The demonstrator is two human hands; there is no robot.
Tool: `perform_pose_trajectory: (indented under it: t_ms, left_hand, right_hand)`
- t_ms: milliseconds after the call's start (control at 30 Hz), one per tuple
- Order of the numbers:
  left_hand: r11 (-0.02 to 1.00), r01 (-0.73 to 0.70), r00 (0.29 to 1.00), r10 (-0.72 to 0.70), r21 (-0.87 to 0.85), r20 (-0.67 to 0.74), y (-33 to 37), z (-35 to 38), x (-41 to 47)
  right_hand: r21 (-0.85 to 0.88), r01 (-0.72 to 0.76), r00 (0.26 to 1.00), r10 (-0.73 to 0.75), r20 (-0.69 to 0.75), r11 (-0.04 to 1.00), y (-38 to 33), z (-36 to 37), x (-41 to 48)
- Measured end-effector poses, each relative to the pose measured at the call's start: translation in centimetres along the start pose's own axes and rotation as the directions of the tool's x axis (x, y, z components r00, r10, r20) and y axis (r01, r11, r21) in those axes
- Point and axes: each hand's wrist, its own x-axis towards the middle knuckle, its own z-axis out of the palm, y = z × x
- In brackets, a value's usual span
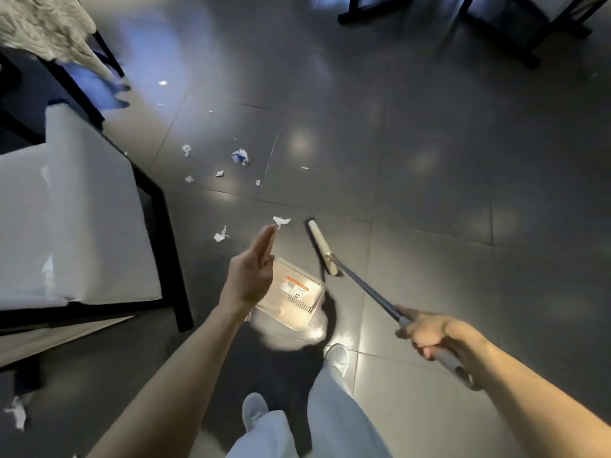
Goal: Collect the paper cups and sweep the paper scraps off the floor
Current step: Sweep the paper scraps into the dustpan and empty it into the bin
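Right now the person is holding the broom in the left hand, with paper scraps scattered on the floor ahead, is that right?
Not quite. The head view shows the right hand gripping the broom; the left hand is open and holds nothing. The paper scraps do lie scattered on the floor ahead.
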Motion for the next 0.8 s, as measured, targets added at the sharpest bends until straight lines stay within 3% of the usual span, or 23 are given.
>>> perform_pose_trajectory:
  t_ms: [100,300,633,800]
  left_hand:
    - [1.000,0.012,0.999,-0.013,-0.014,-0.035,0.4,0.9,0.9]
    - [0.997,0.066,0.994,-0.069,-0.026,-0.090,0.0,0.0,1.3]
    - [0.970,0.153,0.938,-0.203,-0.190,-0.282,-1.9,-3.1,5.2]
    - [0.977,0.179,0.937,-0.205,-0.116,-0.284,-3.4,-5.1,10.3]
  right_hand:
    - [-0.098,0.016,0.997,-0.008,0.083,0.995,-0.2,0.1,-0.3]
    - [-0.029,0.018,0.984,-0.013,0.178,0.999,0.1,-5.2,-2.0]
    - [-0.330,0.193,0.974,-0.221,-0.047,0.924,-12.0,-10.9,3.1]
    - [-0.439,0.185,0.974,-0.224,-0.036,0.879,-18.6,-10.6,8.1]
